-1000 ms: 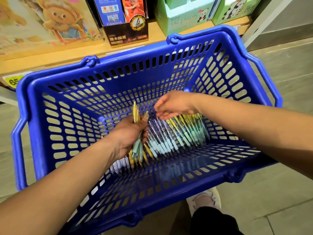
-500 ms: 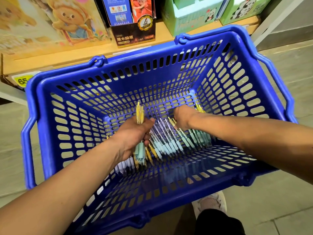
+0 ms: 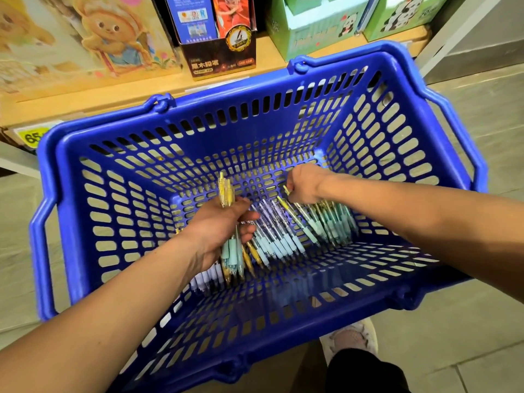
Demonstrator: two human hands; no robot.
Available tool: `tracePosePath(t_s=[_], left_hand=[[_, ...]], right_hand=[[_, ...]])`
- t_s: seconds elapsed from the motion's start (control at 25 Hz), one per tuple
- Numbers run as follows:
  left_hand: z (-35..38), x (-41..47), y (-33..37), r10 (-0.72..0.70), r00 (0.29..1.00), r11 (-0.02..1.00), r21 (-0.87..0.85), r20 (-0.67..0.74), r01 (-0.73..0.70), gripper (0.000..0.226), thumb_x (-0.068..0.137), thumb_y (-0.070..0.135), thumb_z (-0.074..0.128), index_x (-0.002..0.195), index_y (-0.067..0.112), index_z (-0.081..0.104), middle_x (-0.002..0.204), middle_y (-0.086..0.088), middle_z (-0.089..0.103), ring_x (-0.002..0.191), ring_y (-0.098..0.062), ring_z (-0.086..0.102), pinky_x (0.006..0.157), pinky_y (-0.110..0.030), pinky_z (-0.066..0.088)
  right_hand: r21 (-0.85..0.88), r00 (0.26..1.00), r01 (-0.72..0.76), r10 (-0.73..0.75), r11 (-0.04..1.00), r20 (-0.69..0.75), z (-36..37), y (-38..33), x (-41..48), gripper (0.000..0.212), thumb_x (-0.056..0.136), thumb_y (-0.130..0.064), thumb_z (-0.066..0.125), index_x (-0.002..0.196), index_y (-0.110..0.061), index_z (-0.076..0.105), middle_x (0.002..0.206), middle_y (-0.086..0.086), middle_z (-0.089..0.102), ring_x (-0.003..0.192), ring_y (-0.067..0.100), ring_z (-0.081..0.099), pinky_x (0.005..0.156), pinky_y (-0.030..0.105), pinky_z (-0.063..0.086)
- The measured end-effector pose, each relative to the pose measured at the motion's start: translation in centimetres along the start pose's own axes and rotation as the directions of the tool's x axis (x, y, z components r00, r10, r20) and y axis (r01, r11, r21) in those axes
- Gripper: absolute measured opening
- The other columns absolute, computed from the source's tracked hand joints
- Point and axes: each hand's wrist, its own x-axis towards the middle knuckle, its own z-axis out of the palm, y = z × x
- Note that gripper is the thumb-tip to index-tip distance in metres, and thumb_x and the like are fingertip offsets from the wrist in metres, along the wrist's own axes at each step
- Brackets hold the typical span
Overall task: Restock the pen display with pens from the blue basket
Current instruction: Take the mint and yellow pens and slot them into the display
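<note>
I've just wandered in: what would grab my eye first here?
A big blue basket fills the middle of the view, a row of loose pens on its floor. Both hands are inside: the left hand grips a bunch of yellow-topped pens, the right hand reaches among the loose ones. Behind it, a wooden shelf holds colourful boxes.

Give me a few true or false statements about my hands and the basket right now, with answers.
1. The left hand grips a bunch of pens. True.
2. The basket is red. False: it is blue.
3. There are loose pens on the basket's floor. True.
4. The right hand is outside the basket. False: it is down inside it, at the loose pens.
</note>
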Motion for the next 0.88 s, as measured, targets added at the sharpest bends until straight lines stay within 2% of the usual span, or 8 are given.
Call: tracePosePath(t_s=[0.16, 0.32, 0.48, 0.6, 0.64, 0.68, 0.76, 0.88], left_hand=[[0.2, 0.2, 0.0, 0.047, 0.999, 0.999, 0.019, -0.006, -0.047, 0.021, 0.101, 0.023, 0.062, 0.119, 0.013, 0.055, 0.102, -0.009, 0.08, 0.078, -0.023, 0.077, 0.063, -0.034, 0.063], [0.5, 0.0, -0.3, 0.058, 0.998, 0.995, 0.082, 0.031, -0.06, 0.031, 0.095, 0.031, 0.066, 0.123, 0.017, 0.062, 0.103, -0.002, 0.079, 0.071, -0.011, 0.07, 0.057, -0.024, 0.057], [0.3, -0.1, -0.4, 0.092, 0.993, 0.98, 0.172, 0.073, -0.104, 0.037, 0.088, 0.037, 0.069, 0.122, 0.024, 0.066, 0.1, 0.001, 0.08, 0.097, -0.009, 0.065, 0.067, -0.024, 0.049], [0.5, 0.1, -0.2, 0.108, 0.994, 0.973, 0.203, 0.028, -0.111, 0.023, 0.094, 0.032, 0.07, 0.112, 0.018, 0.067, 0.098, -0.007, 0.077, 0.095, -0.008, 0.063, 0.073, -0.02, 0.049], [0.5, 0.2, -0.3, 0.104, 0.995, 0.972, 0.21, 0.001, -0.102, 0.026, 0.096, 0.034, 0.069, 0.111, 0.013, 0.066, 0.094, -0.006, 0.078, 0.092, -0.008, 0.063, 0.085, -0.022, 0.048], [0.4, 0.2, -0.3, 0.093, 0.995, 0.974, 0.211, -0.027, -0.085, 0.032, 0.097, 0.035, 0.068, 0.113, 0.008, 0.063, 0.081, -0.002, 0.078, 0.086, -0.007, 0.062, 0.099, -0.028, 0.043], [0.2, 0.5, -0.4, 0.041, 0.998, 0.992, 0.122, -0.044, -0.035, 0.042, 0.096, 0.03, 0.069, 0.123, 0.002, 0.054, 0.059, 0.004, 0.069, 0.068, -0.011, 0.064, 0.104, -0.04, 0.046], [-0.1, 0.4, -0.1, -0.012, 1.0, 0.999, -0.036, 0.023, 0.013, 0.049, 0.097, 0.019, 0.068, 0.135, -0.003, 0.045, 0.059, 0.001, 0.058, 0.053, -0.015, 0.061, 0.066, -0.037, 0.064]], right_hand=[[0.284, 0.986, 0.117, -0.146, 0.952, 0.083, -3.5, -0.5, -1.0, 0.034, 0.095, -0.034, 0.061, 0.109, -0.005, 0.072, 0.114, 0.015, 0.073, 0.1, 0.02, 0.074, 0.095, 0.032, 0.056], [0.832, 0.937, 0.018, -0.299, 0.555, 0.179, -4.2, -3.4, -2.2, 0.026, 0.087, -0.012, 0.073, 0.108, 0.003, 0.07, 0.103, 0.02, 0.075, 0.095, 0.018, 0.074, 0.085, 0.028, 0.06], [0.916, 0.935, -0.026, -0.314, 0.401, 0.164, -4.1, -4.6, -2.7, 0.023, 0.088, -0.006, 0.072, 0.11, 0.003, 0.069, 0.098, 0.014, 0.078, 0.093, 0.021, 0.076, 0.08, 0.026, 0.061], [0.945, 0.916, -0.044, -0.364, 0.324, 0.168, -4.5, -3.3, -2.2, 0.014, 0.093, -0.011, 0.07, 0.105, -0.006, 0.073, 0.105, 0.014, 0.077, 0.091, 0.018, 0.075, 0.078, 0.026, 0.061], [0.909, 0.932, -0.022, -0.319, 0.417, 0.169, -4.3, -2.8, -1.9, 0.016, 0.094, -0.015, 0.068, 0.106, -0.006, 0.073, 0.107, 0.015, 0.076, 0.089, 0.017, 0.074, 0.078, 0.026, 0.062], [0.77, 0.956, 0.041, -0.249, 0.637, 0.154, -4.0, -2.2, -1.3, 0.022, 0.096, -0.021, 0.066, 0.109, -0.005, 0.072, 0.107, 0.015, 0.075, 0.086, 0.015, 0.071, 0.082, 0.027, 0.061], [0.183, 0.992, 0.092, -0.107, 0.979, 0.072, -2.1, -1.6, -0.5, 0.031, 0.099, -0.033, 0.061, 0.112, -0.006, 0.07, 0.098, 0.008, 0.072, 0.085, 0.015, 0.066, 0.086, 0.029, 0.058], [-0.103, 1.0, 0.011, -0.011, 0.995, 0.001, 1.4, -2.0, -0.8, 0.022, 0.098, -0.021, 0.062, 0.111, -0.004, 0.064, 0.089, 0.001, 0.062, 0.08, 0.017, 0.066, 0.067, 0.025, 0.056]])
